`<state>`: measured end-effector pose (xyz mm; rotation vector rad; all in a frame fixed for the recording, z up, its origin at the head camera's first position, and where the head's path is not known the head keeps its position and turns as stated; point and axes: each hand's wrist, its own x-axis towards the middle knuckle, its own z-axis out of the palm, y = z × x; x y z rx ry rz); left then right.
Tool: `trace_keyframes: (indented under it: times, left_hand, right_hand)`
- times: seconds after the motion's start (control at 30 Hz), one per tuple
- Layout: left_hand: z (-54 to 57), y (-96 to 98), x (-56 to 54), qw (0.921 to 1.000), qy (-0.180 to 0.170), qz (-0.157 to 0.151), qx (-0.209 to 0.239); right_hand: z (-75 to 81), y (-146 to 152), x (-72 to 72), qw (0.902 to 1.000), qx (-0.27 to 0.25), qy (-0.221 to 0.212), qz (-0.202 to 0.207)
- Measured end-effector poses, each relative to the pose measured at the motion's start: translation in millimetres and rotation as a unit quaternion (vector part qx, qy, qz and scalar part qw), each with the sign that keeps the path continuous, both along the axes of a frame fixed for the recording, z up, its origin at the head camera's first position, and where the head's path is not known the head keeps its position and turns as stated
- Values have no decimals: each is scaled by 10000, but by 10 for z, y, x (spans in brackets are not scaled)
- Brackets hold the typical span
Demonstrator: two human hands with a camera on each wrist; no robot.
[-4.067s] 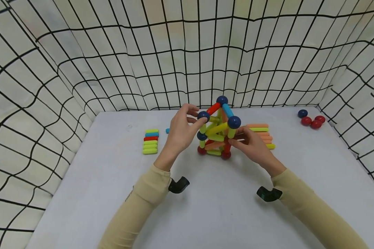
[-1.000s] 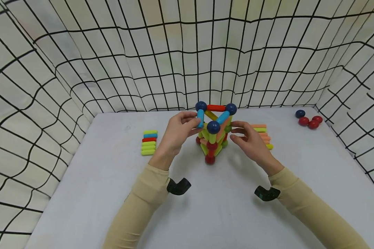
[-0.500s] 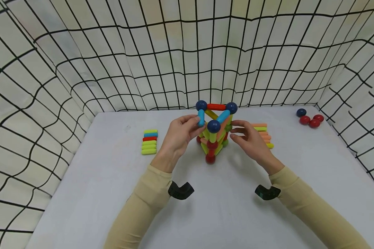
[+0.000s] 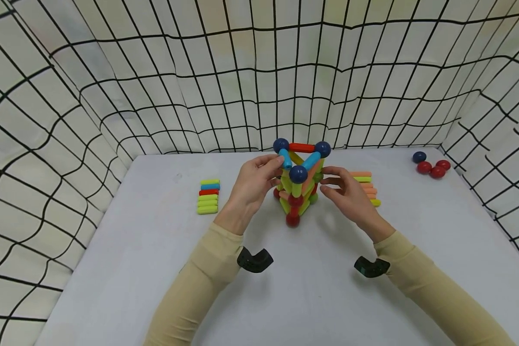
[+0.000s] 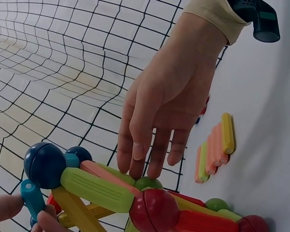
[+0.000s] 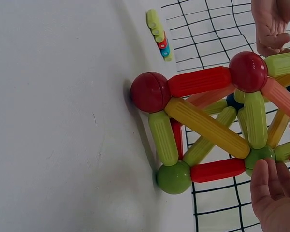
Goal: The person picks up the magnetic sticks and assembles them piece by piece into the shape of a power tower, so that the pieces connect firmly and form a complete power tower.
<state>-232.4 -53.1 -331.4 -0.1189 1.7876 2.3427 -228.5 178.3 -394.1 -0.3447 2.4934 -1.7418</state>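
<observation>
A tower of magnetic sticks and balls (image 4: 296, 190) stands upright at the table's middle, with blue balls at its top corners. My left hand (image 4: 255, 185) pinches a light blue magnetic stick (image 4: 286, 159) between thumb and fingers. The stick's far end meets the left blue ball (image 4: 280, 145); its near end stands slightly apart from the front blue ball (image 4: 298, 174). My right hand (image 4: 347, 196) is beside the tower's right side, fingers loosely extended. In the right wrist view, its fingertips rest at a green ball (image 6: 259, 157) midway up the tower.
A row of short sticks (image 4: 208, 197) lies left of the tower. Longer orange, green and yellow sticks (image 4: 367, 190) lie behind my right hand. Loose red balls (image 4: 437, 172) and one blue ball (image 4: 419, 157) sit at the back right. A black net (image 4: 294, 81) surrounds the table.
Since the oldest frame the tower has been turned, and my left hand has taken a blue stick. Over the last second the stick's near end has swung rightward toward the front blue ball.
</observation>
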Motion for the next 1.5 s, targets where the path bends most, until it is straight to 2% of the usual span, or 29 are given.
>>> trace_keyframes:
  times: [0.2, 0.47, 0.77, 0.83, 0.9, 0.97, 1.07, 1.2, 1.33, 1.5]
  left_hand:
    - [12, 7, -12, 10000, -43, 14, 0]
    - [20, 28, 9, 9999, -116, -62, 49]
    - [-2, 60, -6, 9995, -156, 53, -284]
    - [-1, 59, 13, 9994, -82, 81, -333]
    - [4, 61, 53, 9983, 89, 84, -562]
    - [7, 65, 113, 9954, 311, 13, -902]
    - [6, 75, 210, 9869, 695, -242, -1436]
    - [22, 75, 288, 9761, 1103, -522, -1797]
    - [53, 23, 290, 9676, 1315, -453, -2109]
    - [60, -70, 229, 9606, 1457, -297, -2346]
  right_hand:
    - [13, -11, -7, 10000, 23, -32, -61]
    - [-12, -29, -103, 9995, 316, 8, -74]
    - [-17, -26, -105, 9990, 440, -88, 35]
    - [-12, -22, -111, 9989, 455, -76, 46]
    - [-11, -14, -126, 9987, 498, -70, 27]
    - [-9, -12, -143, 9980, 621, -110, 0]
    - [-17, -18, -175, 9960, 850, -286, 21]
    - [-25, -27, -190, 9940, 1005, -419, 96]
    - [-35, -27, -181, 9941, 1006, -395, 71]
    - [-45, -27, -159, 9943, 975, -436, 19]
